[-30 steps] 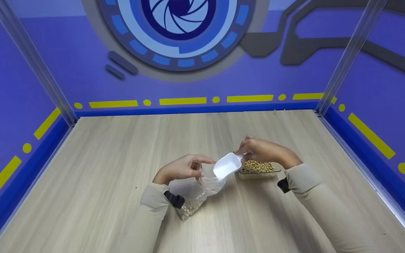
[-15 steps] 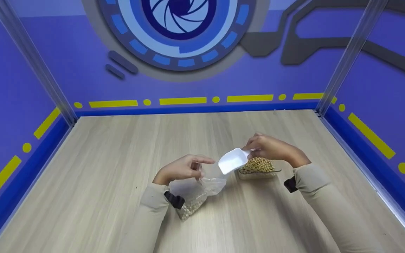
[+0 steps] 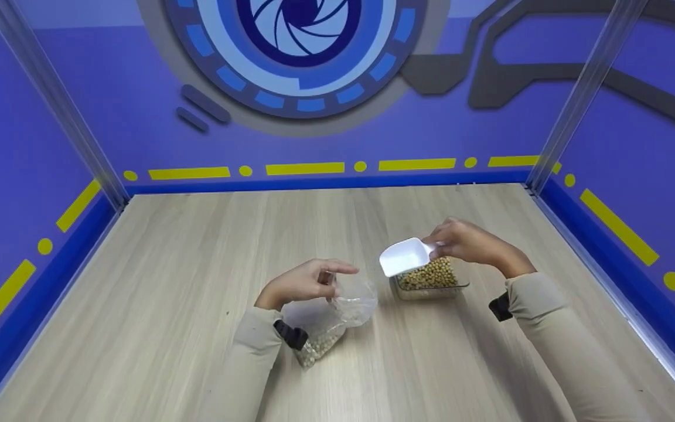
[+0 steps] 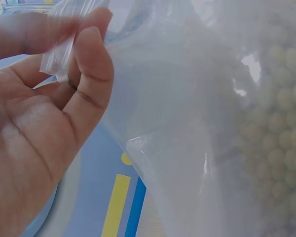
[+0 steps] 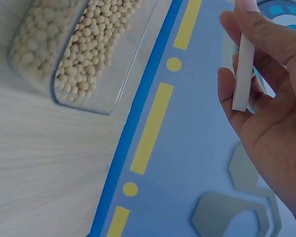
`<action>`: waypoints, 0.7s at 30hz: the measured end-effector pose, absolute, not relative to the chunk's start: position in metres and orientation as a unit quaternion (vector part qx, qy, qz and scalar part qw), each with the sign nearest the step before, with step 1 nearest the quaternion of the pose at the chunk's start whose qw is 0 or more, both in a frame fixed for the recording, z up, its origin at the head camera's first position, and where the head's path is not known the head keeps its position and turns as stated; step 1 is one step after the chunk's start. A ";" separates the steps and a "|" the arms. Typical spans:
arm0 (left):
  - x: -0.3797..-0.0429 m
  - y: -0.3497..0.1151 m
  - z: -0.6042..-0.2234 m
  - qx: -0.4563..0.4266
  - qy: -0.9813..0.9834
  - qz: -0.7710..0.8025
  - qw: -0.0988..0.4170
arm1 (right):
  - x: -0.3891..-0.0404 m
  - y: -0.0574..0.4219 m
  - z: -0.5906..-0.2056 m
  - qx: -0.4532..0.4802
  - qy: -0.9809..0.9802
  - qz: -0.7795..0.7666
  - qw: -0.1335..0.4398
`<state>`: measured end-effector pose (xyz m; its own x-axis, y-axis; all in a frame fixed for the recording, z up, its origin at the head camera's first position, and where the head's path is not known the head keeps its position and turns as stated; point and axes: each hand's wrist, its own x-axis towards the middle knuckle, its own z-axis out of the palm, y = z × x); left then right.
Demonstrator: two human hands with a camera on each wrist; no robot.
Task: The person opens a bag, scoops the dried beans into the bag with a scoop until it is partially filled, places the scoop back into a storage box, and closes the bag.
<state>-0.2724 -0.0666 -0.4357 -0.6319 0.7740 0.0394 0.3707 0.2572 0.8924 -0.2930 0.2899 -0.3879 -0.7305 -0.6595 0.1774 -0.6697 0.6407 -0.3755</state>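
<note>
One scooping step seems under way: fingers of the left hand (image 3: 308,280) pinch the mouth of the bag (image 3: 327,319), those of the right hand (image 3: 472,243) clamp the scoop (image 3: 405,257), seemingly empty, above the box (image 3: 431,294) of beans (image 3: 432,273) on the surface (image 3: 197,281). Next likely calls for dipping it level.

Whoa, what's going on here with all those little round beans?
A person is working with two bare hands. The left hand has its grip on the top of a clear plastic zip bag with pale round beans inside. The right hand has its grip on a white plastic scoop, which looks empty right now. The scoop is held up near a clear rectangular container of yellowish round beans.
</note>
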 end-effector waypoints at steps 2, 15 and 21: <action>-0.273 -0.067 -0.436 0.375 0.762 0.484 0.211 | -0.294 0.295 -0.389 0.358 -0.908 0.216 0.016; -0.273 -0.068 -0.438 0.367 0.754 0.495 0.225 | -0.300 0.324 -0.398 0.323 -0.919 0.227 0.018; -0.272 -0.067 -0.438 0.368 0.757 0.493 0.222 | -0.302 0.335 -0.403 0.330 -0.918 0.218 0.015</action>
